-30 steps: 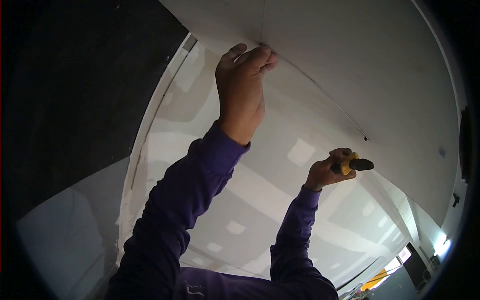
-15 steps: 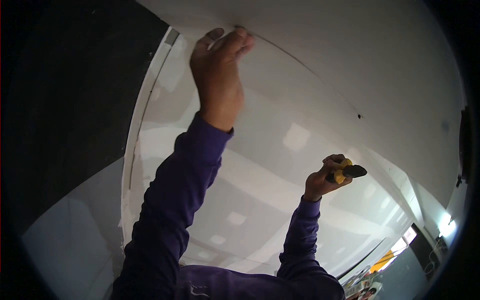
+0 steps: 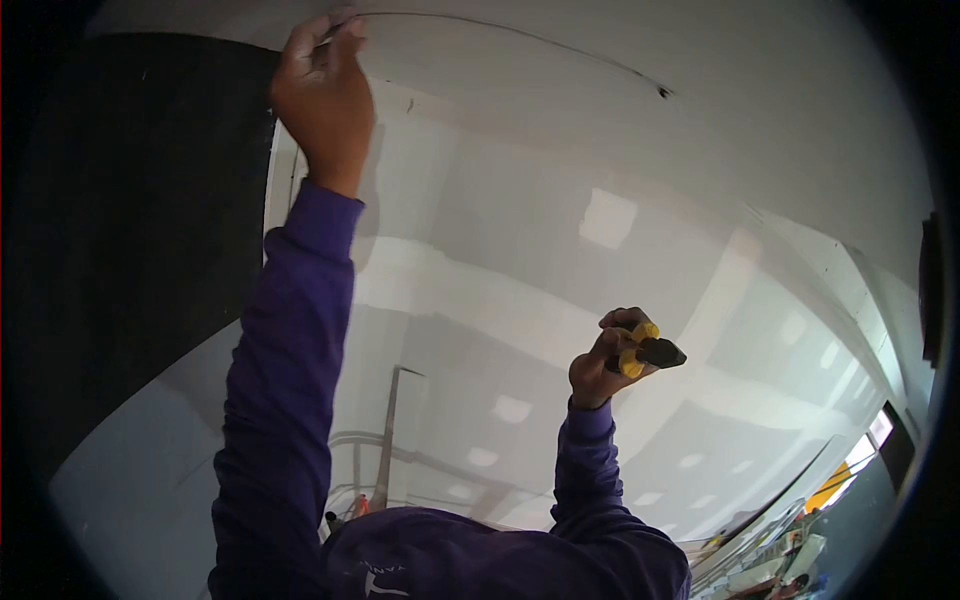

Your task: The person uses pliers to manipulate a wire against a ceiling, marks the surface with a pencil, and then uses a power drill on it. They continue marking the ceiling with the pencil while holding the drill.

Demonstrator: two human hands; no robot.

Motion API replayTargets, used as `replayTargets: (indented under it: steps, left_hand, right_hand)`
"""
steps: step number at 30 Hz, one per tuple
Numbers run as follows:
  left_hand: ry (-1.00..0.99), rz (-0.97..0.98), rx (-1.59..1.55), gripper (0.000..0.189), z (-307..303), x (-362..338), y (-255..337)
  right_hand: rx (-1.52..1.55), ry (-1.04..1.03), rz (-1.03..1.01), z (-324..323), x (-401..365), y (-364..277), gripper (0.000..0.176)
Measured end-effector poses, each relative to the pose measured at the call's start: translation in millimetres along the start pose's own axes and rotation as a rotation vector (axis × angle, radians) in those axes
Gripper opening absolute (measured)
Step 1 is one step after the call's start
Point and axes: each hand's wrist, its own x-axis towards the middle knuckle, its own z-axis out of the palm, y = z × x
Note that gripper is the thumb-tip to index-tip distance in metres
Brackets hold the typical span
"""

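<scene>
My left hand (image 3: 322, 95) is raised high at the upper left, its fingertips pinched at the end of a thin dark wire (image 3: 520, 35) that runs along the white ceiling panel to a small hole (image 3: 663, 93). My right hand (image 3: 608, 360) is lower, right of centre, closed around a yellow and black hand tool (image 3: 645, 352) whose dark tip points right. Both arms wear purple sleeves.
White drywall (image 3: 520, 260) with patched joints fills the middle. A dark panel (image 3: 130, 200) covers the left side. A bright window opening (image 3: 880, 430) and stacked materials (image 3: 780, 560) lie at the lower right.
The view has swung so that my left hand and the wire end sit further up and left. My right hand with the tool has dropped slightly and shifted left.
</scene>
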Motion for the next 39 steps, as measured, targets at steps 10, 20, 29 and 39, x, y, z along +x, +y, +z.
replayTargets:
  steps: [10,20,29,39]
  left_hand:
    - [-0.373,0.073,0.445,0.011,12,-32,-37]
    - [-0.415,0.015,0.315,0.01,102,-116,-87]
    - [-0.436,-0.135,0.076,0.016,175,-150,-50]
    - [-0.462,-0.162,-0.031,0.015,199,-171,-4]
  right_hand:
    - [0.042,0.169,0.143,-37,-44,25,0.027]
    - [-0.04,0.089,0.277,-57,-88,46,0.037]
    - [-0.104,0.041,0.374,-80,-86,59,0.032]
    - [0.086,0.22,0.361,-76,-105,72,0.03]
